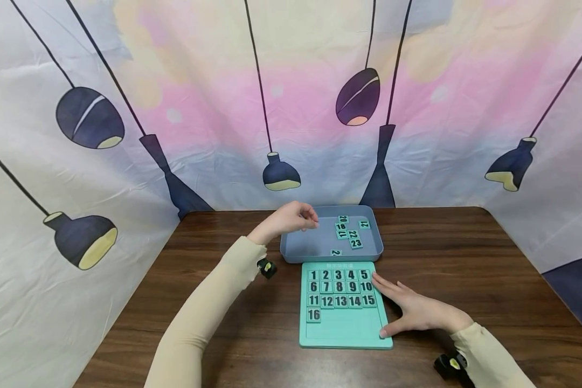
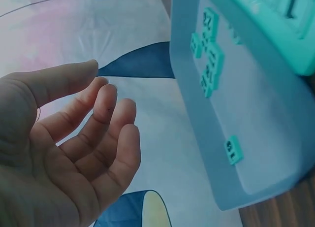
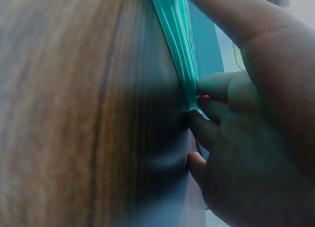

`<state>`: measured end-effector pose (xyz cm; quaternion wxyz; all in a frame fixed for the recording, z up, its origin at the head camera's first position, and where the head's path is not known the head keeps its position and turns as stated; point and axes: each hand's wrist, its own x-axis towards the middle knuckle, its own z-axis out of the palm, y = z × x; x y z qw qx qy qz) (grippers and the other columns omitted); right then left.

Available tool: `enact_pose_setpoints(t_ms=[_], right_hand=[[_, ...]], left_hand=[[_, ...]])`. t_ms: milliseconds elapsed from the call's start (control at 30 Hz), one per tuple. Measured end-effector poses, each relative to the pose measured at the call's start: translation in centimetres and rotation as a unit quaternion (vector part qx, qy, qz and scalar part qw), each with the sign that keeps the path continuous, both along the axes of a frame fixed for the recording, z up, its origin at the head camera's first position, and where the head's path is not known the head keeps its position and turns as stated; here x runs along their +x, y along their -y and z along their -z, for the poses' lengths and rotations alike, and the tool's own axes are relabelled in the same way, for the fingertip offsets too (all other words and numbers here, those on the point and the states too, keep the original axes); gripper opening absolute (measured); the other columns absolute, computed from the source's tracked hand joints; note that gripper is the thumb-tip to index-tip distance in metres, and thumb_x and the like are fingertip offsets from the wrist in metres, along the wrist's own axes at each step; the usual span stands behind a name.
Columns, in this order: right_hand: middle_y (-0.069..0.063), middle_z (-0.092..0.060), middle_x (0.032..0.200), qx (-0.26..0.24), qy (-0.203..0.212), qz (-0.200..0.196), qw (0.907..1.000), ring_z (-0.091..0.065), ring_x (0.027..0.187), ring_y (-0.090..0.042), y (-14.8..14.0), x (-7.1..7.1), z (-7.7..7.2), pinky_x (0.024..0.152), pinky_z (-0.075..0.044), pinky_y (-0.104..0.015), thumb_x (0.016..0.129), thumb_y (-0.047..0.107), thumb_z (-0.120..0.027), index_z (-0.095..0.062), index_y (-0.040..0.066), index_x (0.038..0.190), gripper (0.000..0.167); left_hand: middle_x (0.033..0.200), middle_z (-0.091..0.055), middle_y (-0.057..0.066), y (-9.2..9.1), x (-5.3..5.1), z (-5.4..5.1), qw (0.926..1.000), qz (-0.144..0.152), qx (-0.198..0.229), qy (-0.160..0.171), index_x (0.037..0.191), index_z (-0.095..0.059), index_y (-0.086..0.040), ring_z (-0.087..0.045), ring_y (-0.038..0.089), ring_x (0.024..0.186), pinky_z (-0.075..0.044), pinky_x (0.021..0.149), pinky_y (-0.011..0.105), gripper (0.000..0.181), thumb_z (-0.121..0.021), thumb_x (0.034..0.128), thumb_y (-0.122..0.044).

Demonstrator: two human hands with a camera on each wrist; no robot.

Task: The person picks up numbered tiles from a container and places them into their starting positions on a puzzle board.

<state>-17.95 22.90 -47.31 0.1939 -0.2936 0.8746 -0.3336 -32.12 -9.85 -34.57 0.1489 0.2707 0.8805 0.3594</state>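
My left hand (image 1: 293, 218) hovers over the left part of a grey-blue tray (image 1: 304, 247). In the left wrist view its fingers (image 2: 106, 106) are loosely bent, with nothing between them and the thumb. Several number tiles lie in the tray, among them tile 23 (image 1: 356, 243), tile 18 (image 1: 340, 227) and tile 20 (image 1: 343, 219). A mint-green number board (image 1: 351, 334) lies in front of the tray, holding rows from 1 to 15 and tile 16 (image 1: 313, 314) below. My right hand (image 1: 412, 308) touches the board's right edge, fingertips near 10 and thumb at the lower corner.
Both tray and board rest on a dark brown wooden table (image 1: 446, 242). Behind it hangs a cloth backdrop (image 1: 213, 124) printed with lamps. A small black device (image 1: 268, 268) sits at the left wrist, another (image 1: 450, 366) at the right.
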Motion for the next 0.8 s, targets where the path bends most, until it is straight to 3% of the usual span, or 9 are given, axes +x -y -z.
enact_pose_setpoints(t_ms=[167, 400, 533, 633, 800], right_hand=[[-0.022, -0.007, 0.166, -0.001, -0.001, 0.0, 1.0, -0.012, 0.149, -0.047, 0.0, 0.0, 0.0, 0.114, -0.003, -0.07, 0.081, 0.053, -0.08, -0.014, -0.001, 0.16, 0.117], [-0.021, -0.006, 0.167, -0.002, 0.0, 0.0, 1.0, -0.01, 0.149, -0.049, 0.0, 0.0, -0.3, 0.113, -0.003, -0.071, 0.081, 0.052, -0.08, -0.014, -0.001, 0.16, 0.116], [-0.021, -0.006, 0.167, 0.0, 0.002, 0.002, 1.0, -0.009, 0.149, -0.049, 0.1, 0.0, -0.3, 0.114, -0.003, -0.07, 0.081, 0.052, -0.08, -0.014, 0.0, 0.16, 0.116], [-0.023, -0.007, 0.166, -0.001, 0.001, 0.001, 1.0, -0.01, 0.148, -0.051, 0.1, 0.0, -0.2, 0.113, -0.003, -0.072, 0.082, 0.051, -0.081, -0.015, -0.001, 0.16, 0.115], [-0.023, -0.008, 0.166, -0.001, -0.003, 0.005, 1.0, -0.008, 0.148, -0.052, 0.1, 0.1, 0.0, 0.112, -0.004, -0.073, 0.081, 0.051, -0.081, -0.016, 0.0, 0.16, 0.115]], left_hand=[[0.101, -0.068, 0.007, -1.5, -1.6, -0.6, 0.9999, -0.006, 0.008, 0.006, 0.106, -0.07, -0.008, -0.06, 0.021, 0.078, -0.049, 0.07, 0.032, 0.013, -0.067, 0.0983, -0.018], [0.111, -0.067, 0.016, -3.2, -3.8, -0.7, 0.9987, -0.031, 0.022, 0.033, 0.105, -0.07, -0.006, -0.057, 0.018, 0.073, -0.049, 0.067, 0.029, 0.014, -0.066, 0.0989, -0.017], [0.099, -0.066, 0.016, -3.8, -5.0, -0.8, 0.9967, -0.05, 0.038, 0.051, 0.106, -0.07, -0.001, -0.052, 0.019, 0.064, -0.044, 0.058, 0.028, 0.016, -0.066, 0.0988, -0.014], [0.093, -0.064, 0.012, -4.1, -5.7, -0.6, 0.9954, -0.065, 0.042, 0.056, 0.109, -0.07, 0.002, -0.05, 0.019, 0.061, -0.04, 0.055, 0.027, 0.018, -0.065, 0.0989, -0.012], [0.107, -0.066, 0.02, -4.8, -6.4, 0.3, 0.9946, -0.084, 0.045, 0.043, 0.111, -0.07, 0.003, -0.051, 0.018, 0.061, -0.041, 0.055, 0.027, 0.019, -0.064, 0.0991, -0.01]])
